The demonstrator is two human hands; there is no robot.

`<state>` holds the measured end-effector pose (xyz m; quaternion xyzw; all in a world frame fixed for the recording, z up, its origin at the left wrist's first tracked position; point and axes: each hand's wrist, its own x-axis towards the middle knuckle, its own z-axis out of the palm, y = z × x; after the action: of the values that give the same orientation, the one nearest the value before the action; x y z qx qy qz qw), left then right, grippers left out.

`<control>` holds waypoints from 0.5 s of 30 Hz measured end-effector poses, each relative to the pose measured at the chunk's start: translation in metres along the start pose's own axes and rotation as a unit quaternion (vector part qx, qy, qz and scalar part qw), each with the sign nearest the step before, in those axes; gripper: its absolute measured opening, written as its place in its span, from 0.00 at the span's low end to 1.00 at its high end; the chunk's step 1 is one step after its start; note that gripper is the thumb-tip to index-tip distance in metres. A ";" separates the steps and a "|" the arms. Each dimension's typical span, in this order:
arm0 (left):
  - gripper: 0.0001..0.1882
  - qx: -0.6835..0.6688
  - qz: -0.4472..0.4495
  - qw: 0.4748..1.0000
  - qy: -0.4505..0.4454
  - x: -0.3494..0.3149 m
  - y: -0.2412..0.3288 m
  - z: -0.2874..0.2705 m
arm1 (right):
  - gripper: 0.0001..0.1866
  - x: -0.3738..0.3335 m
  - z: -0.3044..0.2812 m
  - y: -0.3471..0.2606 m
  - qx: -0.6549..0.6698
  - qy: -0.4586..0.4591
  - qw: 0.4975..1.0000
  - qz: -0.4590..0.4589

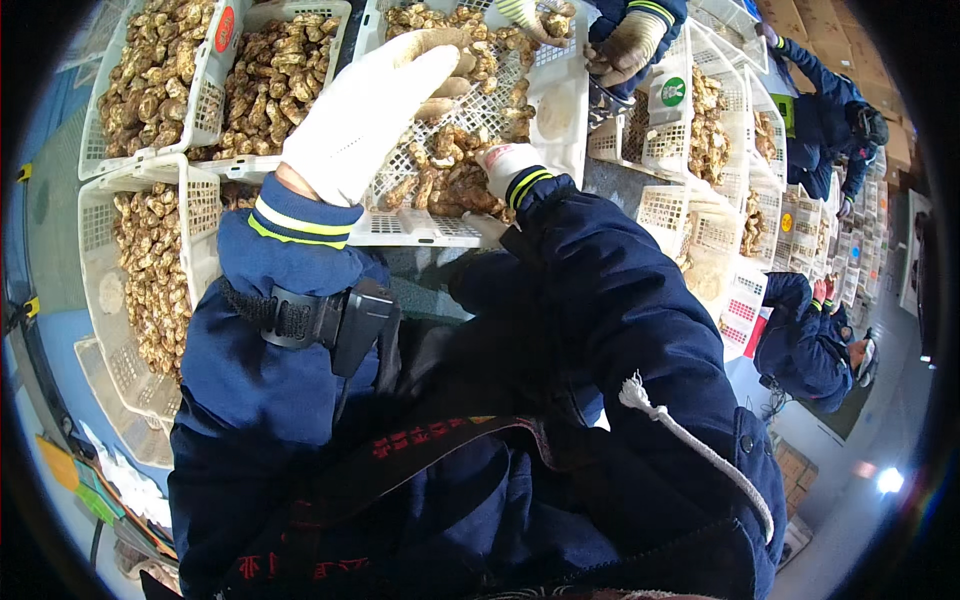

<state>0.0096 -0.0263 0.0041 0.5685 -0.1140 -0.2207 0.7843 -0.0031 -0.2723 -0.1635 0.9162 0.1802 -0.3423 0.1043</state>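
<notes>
My left hand (365, 115), in a white glove, is raised over the near left part of a white plastic crate (425, 228). Its fingers stretch out and stand apart, with nothing seen gripped. Below it, brown and cream knobbly mushrooms (455, 185) lie heaped on the crate's mesh floor. My right hand (512, 165), also gloved, reaches in from the right and touches this heap; its fingertips are mostly hidden. Across the crate, a co-worker's gloved hand (632, 45) is at the right rim, and their other gloved hand (540, 20) is among mushrooms at the far side.
Mushroom-filled crates stand to my left: a far one (150, 85), a middle one (275, 80) and a near one (155, 280). More crates (700, 130) line the right side. Two other people, one farther (825, 115) and one nearer (810, 345), work along that row.
</notes>
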 end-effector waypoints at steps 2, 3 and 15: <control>0.28 0.001 0.020 1.000 0.018 -0.003 -0.005 -0.004 | 0.13 -0.013 -0.021 -0.002 0.068 0.013 0.998 0.012; 0.29 0.048 0.009 0.999 0.017 -0.001 0.000 -0.005 | 0.15 -0.022 -0.034 0.002 0.106 0.055 0.993 0.016; 0.15 -0.191 0.006 0.977 0.090 0.011 -0.019 0.006 | 0.24 -0.069 -0.108 -0.003 0.708 0.315 0.607 -0.177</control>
<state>0.0125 -0.0414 -0.0126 0.4255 -0.0019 -0.1813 0.8866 0.0111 -0.2534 -0.0379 0.7064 0.0620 -0.0652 -0.7021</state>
